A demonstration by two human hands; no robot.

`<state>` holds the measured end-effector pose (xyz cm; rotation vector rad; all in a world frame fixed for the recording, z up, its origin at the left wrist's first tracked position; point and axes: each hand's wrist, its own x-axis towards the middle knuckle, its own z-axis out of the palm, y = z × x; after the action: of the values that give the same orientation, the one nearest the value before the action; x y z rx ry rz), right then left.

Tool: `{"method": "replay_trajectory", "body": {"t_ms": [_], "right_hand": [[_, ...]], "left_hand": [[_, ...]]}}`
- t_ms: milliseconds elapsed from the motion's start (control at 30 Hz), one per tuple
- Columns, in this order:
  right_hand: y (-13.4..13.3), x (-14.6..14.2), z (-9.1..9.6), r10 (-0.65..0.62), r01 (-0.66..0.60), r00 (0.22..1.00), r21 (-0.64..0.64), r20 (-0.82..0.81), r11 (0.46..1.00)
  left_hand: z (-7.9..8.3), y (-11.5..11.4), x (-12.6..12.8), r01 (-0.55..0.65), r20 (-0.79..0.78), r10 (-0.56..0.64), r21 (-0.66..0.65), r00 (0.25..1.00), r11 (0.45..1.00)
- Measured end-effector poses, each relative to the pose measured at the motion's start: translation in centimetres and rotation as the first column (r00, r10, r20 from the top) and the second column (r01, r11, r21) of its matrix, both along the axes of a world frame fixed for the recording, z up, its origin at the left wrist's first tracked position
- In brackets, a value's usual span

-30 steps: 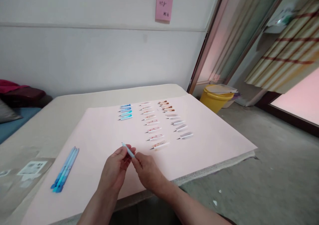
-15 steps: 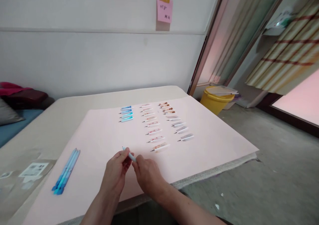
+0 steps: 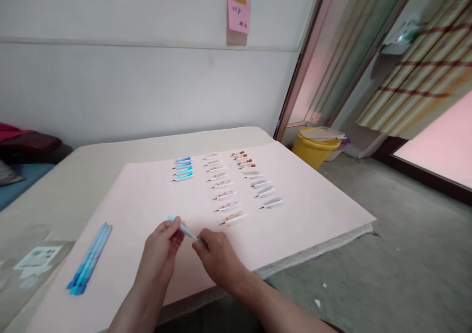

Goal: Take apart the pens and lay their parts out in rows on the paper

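A pale blue pen [image 3: 187,231] is held slanted between my two hands, just above the pink sheet [image 3: 309,205]. My left hand [image 3: 158,249] is closed round its upper-left part, thumb on top. The fingers of my right hand [image 3: 220,258] pinch the opposite, lower-right end, which they partly hide. Beyond the hands lies a column of white pens with pink patterns [image 3: 226,206]. To its left are several bright blue pens [image 3: 183,172]. On the right lie brown-ended pens [image 3: 246,161] and grey-patterned ones [image 3: 271,203]. Long blue pens [image 3: 91,259] lie together at the sheet's left.
The sheet covers a cream table [image 3: 99,161] against a white wall. Clear plastic packaging with a label [image 3: 39,258] lies at the left edge. A yellow bucket [image 3: 317,149] stands on the floor past the far right corner. A pink note [image 3: 238,14] is taped to the wall.
My hands have moved slightly apart, the left one going left. More of the pale blue pen now shows between them. The whole view has shifted a little.
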<state>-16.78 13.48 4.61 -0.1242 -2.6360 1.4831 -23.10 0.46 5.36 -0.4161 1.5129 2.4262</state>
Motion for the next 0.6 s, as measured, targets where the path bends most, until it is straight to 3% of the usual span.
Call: {"method": "replay_trajectory", "body": {"t_ms": [100, 267, 400, 600], "right_hand": [[0.1, -0.1, -0.3, -0.02, 0.02, 1.0, 0.038, 0.01, 0.999], [0.6, -0.8, 0.1, 0.061, -0.051, 0.996, -0.138, 0.071, 0.989], [0.7, -1.0, 0.1, 0.075, -0.055, 0.991, -0.169, 0.114, 0.984], [0.9, -1.2, -0.6, 0.008, -0.004, 1.0, -0.201, 0.019, 0.98]], "left_hand": [[-0.2, -1.0, -0.9, -0.07, 0.047, 0.07, 0.005, 0.996, 0.998], [-1.0, -1.2, -1.1, -0.008, 0.15, 0.002, 0.042, 0.989, 0.999], [-1.1, -0.6, -0.8, 0.01, 0.117, -0.017, 0.059, 0.993, 0.998], [-0.3, 0.1, 0.2, 0.168, 0.107, -0.171, 0.038, 0.979, 0.985]]}}
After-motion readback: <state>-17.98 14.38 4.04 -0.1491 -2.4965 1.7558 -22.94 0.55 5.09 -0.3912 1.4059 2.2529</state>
